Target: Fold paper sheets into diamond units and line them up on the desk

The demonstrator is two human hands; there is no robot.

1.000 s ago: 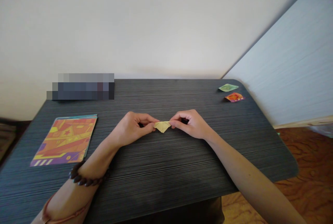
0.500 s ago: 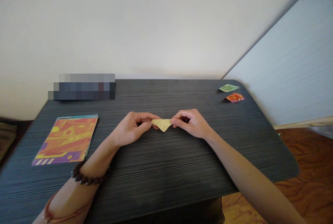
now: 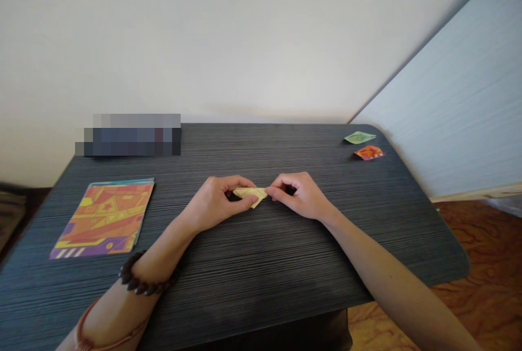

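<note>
A small piece of folded yellow origami paper (image 3: 243, 192) is held between my two hands, above the middle of the dark table. My left hand (image 3: 218, 201) grips it with the thumb across its front face and the fingers behind. The thumb covers part of the paper, whose lower point shows just below. My right hand (image 3: 300, 194) pinches the paper's right corner between thumb and forefinger.
A stack of patterned paper sheets (image 3: 108, 215) lies at the left on the dark table (image 3: 261, 275). Toward the back right rest a green folded paper (image 3: 359, 137) and an orange one (image 3: 369, 152). A pixelated object (image 3: 130, 141) stands at the back left, near the wall.
My left hand has shifted right, and its thumb has moved from the paper's left corner onto its front. My right hand stays at the right corner.
</note>
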